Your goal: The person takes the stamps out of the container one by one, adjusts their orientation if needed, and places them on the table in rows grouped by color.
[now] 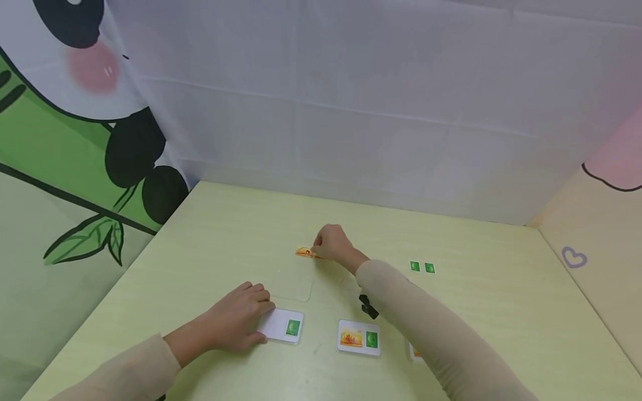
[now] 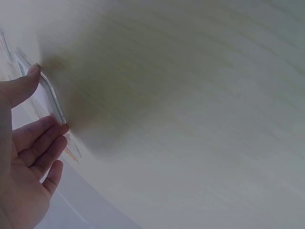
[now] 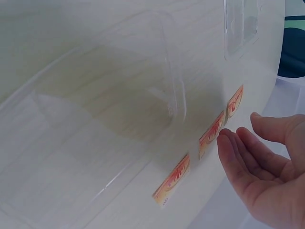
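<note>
My left hand grips the left side of a white card in a clear case, thumb and fingers on opposite edges. A green stamp-like picture lies at the card's right end. The left wrist view shows the case's clear edge between thumb and fingers. My right hand is over small orange stamp-like pictures farther back. In the right wrist view, its fingertips are right at the middle orange picture, thumb apart from the fingers. Two more orange pictures lie either side in that view.
A second cased card bears orange and green pictures. Another case is partly hidden under my right sleeve. Two green pictures lie at the right. A clear plastic tray sits on the table. Walls stand behind and beside the table.
</note>
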The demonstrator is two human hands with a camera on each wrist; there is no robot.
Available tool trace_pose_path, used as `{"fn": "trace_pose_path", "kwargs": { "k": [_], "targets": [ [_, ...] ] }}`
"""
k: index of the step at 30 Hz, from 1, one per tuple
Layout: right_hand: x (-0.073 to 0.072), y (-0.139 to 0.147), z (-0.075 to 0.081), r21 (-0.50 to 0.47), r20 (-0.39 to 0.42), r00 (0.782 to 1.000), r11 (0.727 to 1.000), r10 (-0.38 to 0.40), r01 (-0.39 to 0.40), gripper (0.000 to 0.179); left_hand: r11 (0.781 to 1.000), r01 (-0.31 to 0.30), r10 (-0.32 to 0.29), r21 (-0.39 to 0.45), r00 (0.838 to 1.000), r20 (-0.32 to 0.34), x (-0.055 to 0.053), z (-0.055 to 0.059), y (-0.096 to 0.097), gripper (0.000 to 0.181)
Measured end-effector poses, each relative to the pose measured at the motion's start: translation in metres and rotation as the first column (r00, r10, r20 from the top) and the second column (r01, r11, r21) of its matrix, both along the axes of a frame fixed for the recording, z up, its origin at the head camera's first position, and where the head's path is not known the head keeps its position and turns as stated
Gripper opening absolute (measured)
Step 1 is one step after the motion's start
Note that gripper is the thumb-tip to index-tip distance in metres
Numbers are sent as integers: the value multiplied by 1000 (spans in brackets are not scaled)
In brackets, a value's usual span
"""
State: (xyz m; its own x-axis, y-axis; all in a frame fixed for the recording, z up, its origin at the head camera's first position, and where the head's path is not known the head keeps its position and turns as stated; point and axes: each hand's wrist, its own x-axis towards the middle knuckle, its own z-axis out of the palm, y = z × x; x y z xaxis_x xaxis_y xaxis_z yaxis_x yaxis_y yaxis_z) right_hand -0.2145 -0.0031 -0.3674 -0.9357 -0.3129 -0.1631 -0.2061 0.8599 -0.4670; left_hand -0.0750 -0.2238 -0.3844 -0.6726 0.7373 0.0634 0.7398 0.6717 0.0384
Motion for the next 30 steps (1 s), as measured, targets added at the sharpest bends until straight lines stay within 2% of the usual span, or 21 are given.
{"fn": "trace_pose_path", "kwargs": {
  "k": [21, 30],
  "targets": [
    [12, 20, -4, -19, -51, 996, 997, 68, -69, 13, 1000, 0, 0, -7, 1000, -7, -2, -3, 2, 43],
    [16, 27, -5, -40, -24, 998, 997, 60, -61, 12, 1000, 2, -2, -1, 1000, -22, -2, -6, 2, 42]
  ]
}}
